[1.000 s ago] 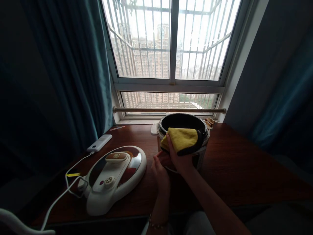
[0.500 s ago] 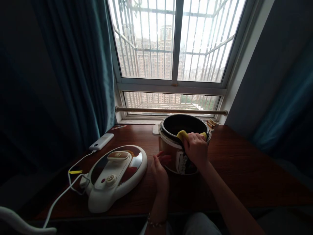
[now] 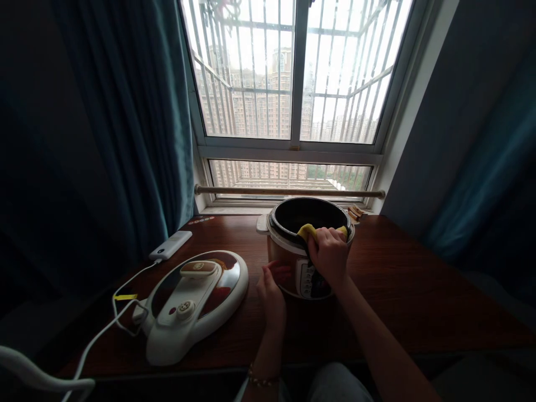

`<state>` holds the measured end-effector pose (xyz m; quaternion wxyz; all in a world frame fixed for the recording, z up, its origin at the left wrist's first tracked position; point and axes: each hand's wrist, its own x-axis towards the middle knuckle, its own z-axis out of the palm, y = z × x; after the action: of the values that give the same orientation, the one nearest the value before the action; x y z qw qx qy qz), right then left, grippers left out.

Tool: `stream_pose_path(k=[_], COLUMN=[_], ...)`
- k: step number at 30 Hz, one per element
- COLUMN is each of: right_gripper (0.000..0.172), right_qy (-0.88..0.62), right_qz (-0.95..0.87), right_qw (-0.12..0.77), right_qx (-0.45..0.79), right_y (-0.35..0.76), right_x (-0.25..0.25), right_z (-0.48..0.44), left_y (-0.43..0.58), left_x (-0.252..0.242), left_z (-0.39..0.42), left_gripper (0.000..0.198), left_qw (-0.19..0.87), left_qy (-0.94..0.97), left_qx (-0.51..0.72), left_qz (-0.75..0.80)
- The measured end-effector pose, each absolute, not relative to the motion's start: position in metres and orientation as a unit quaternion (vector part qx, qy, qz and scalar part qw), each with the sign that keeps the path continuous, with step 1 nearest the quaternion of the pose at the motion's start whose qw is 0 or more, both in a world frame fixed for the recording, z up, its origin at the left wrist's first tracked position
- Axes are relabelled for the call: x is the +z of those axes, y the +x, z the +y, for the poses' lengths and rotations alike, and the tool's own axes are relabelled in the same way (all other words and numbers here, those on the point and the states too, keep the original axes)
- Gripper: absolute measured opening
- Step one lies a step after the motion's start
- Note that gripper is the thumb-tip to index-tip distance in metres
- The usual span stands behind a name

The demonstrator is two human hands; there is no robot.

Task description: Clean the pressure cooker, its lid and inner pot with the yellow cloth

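Observation:
An open pressure cooker [image 3: 293, 262] stands on the wooden table [image 3: 402, 296] below the window. My right hand [image 3: 330, 257] is closed on a yellow cloth [image 3: 307, 230] and presses it over the cooker's near rim, above the control panel. My left hand [image 3: 271, 285] rests against the cooker's lower left side, fingers curved onto its wall. Most of the cloth is hidden under my right hand.
The cooker's lid [image 3: 195, 298] lies flat on the table at the left, with a white cable [image 3: 100, 335] running off the near left edge. A white power bank [image 3: 171, 244] lies further back. Teal curtains [image 3: 138, 123] hang at both sides of the barred window [image 3: 293, 72].
One second ago my right hand held the cloth spread over the cooker's front. It has since bunched the cloth and moved it to the near rim, and the control panel now shows.

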<state>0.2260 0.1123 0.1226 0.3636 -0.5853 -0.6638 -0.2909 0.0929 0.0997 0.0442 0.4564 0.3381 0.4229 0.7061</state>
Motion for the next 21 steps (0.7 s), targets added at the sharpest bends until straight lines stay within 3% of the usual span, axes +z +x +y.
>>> stream_pose_path(k=[9, 14, 18, 21], right_gripper=[0.033, 0.038, 0.050, 0.070], right_qy=[-0.601, -0.648, -0.690, -0.720], right_qz=[-0.646, -0.623, -0.497, -0.345], right_qw=[0.395, 0.408, 0.525, 0.599], right_qx=[-0.255, -0.157, -0.044, -0.066], right_y=[0.232, 0.275, 0.322, 0.349], right_x=[0.129, 0.139, 0.172, 0.211], right_z=[0.115, 0.140, 0.168, 0.180], left_y=[0.092, 0.061, 0.037, 0.031], left_x=[0.041, 0.075, 0.121, 0.146], left_z=[0.103, 0.122, 0.157, 0.184], left_gripper=[0.045, 0.033, 0.029, 0.028], left_qw=[0.427, 0.365, 0.326, 0.335], left_qy=[0.370, 0.434, 0.522, 0.583], left_qx=[0.702, 0.685, 0.637, 0.540], left_qz=[0.434, 0.458, 0.463, 0.507])
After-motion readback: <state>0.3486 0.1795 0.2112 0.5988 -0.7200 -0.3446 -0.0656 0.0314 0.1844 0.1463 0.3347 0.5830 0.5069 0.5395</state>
